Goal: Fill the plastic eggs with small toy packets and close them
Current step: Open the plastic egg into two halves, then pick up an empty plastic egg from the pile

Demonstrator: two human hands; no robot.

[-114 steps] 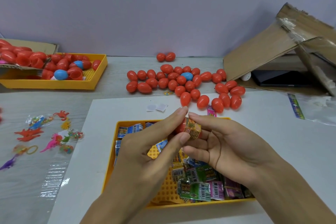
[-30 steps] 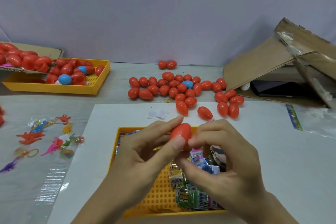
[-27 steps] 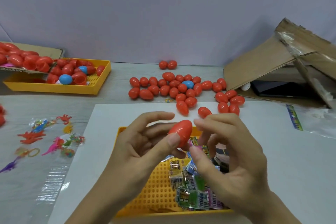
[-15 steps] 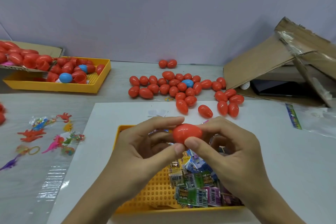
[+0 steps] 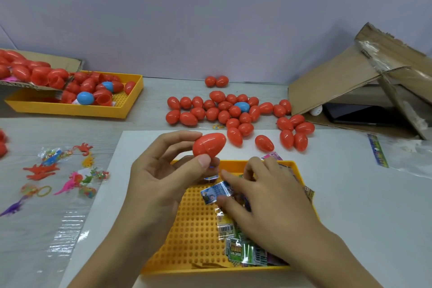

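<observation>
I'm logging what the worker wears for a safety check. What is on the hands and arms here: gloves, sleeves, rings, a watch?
Nothing worn shows. The left hand and right hand are bare, without gloves or rings, and both forearms are bare down to the picture's edge, with no sleeve, watch or band in sight.

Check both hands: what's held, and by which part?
Left hand pinches a closed red egg at its wide end, thumb below, fingers above. Right hand pinches a blue packet by its right edge, over the yellow tray.

A torn cardboard box (image 5: 346,82) lies open on the worktop (image 5: 152,100). A dark flat thing (image 5: 357,113) sits under its flap. A clear plastic bag (image 5: 411,156) lies just in front of the box.
</observation>
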